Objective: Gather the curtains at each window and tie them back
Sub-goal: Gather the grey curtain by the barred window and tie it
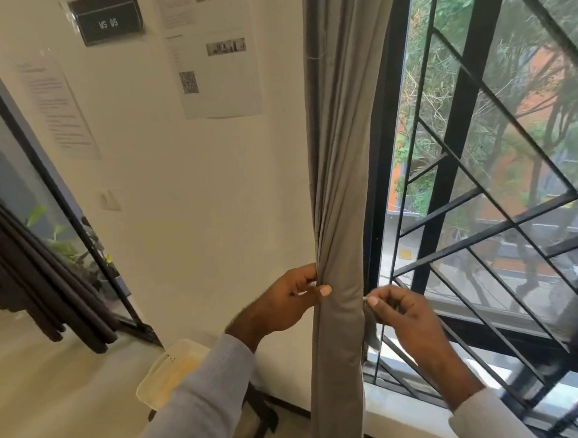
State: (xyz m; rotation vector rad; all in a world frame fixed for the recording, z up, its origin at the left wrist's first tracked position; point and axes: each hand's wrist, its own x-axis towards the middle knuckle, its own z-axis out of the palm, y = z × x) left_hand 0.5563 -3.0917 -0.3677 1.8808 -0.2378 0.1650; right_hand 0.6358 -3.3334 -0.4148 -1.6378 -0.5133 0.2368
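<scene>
Here the grey curtain [338, 182] hangs gathered into a narrow column at the left edge of the window [501, 172], against the white wall [195, 207]. Left hand [286, 303] grasps the bundle's left side, thumb across the front. Right hand [405, 313] pinches a thin strip at the bundle's right edge, likely the tie-back, though its path behind the folds is hidden. Bundle sits between the two hands, tie not yet closed. Risk: the pinch is small; if the strip slips out, or the left hold loosens, folds would probably fan back toward the glass and the gather would need redoing.
</scene>
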